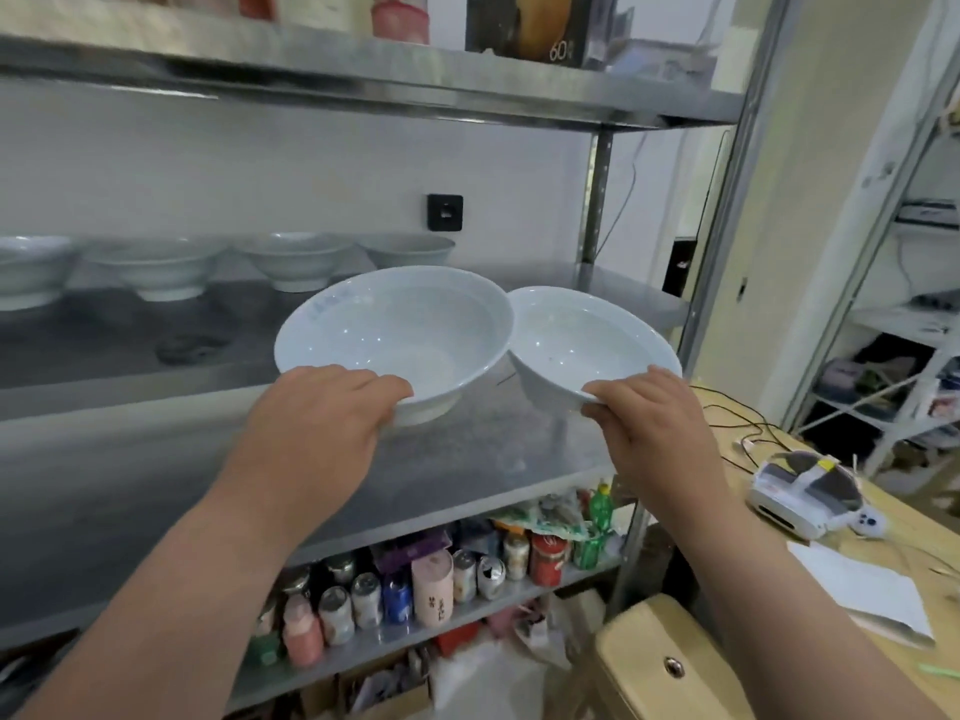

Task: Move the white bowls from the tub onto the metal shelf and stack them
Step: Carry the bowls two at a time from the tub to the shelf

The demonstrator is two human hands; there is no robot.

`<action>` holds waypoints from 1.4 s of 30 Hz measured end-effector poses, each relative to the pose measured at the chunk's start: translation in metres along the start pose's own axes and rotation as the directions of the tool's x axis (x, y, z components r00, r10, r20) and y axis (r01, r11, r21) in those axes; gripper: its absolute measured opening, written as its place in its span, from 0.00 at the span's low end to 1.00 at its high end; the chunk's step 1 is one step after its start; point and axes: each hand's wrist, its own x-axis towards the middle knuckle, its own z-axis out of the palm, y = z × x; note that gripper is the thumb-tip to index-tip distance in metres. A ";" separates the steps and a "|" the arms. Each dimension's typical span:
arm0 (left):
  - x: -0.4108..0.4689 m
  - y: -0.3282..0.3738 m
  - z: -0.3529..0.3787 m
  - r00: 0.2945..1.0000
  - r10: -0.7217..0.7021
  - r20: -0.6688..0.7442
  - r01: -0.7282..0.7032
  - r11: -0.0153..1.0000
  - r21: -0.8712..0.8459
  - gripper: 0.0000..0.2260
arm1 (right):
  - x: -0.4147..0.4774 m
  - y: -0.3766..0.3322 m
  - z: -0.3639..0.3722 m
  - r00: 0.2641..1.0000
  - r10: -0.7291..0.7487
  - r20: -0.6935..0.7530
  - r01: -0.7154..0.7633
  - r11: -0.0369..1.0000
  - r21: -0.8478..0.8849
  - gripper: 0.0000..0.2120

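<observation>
A: Two bowls are in the hands at once, a larger white bowl (pixel 395 330) in the left hand (pixel 322 413) and a smaller white bowl (pixel 587 345) in the right hand (pixel 654 428). Why hold them like that?

B: Each hand grips its bowl by the near rim, fingers curled over the edge into the hollow. I judge that this keeps both bowls upright and leaves their feet free to set down. They hang side by side over the front of the metal shelf (pixel 467 459), rims touching or all but.

A: Is the larger one down yet?

B: I cannot tell. Its foot is at the shelf's surface or just above it, and the left hand covers the near side. The smaller one looks clear of the shelf, out by the right front post.

A: And the row of white bowls (pixel 166 272) behind?

B: Four stand singly along the back, none stacked, so the stacking is not yet done. The leftmost is cut off by the frame edge, and all are blurred.

A: Where is the tub?

B: Out of view. Both thumbs are mostly hidden under the rims too. Below, the cans (pixel 395 595) on the lower shelf are too soft to read, and the wooden table (pixel 883 511) at right runs off the frame.
</observation>
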 end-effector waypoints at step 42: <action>0.361 -0.010 0.328 0.946 -0.184 0.267 0.167 0.982 0.084 0.06 | 0.237 0.359 0.270 0.923 0.064 0.380 0.007 0.983 -0.182 0.01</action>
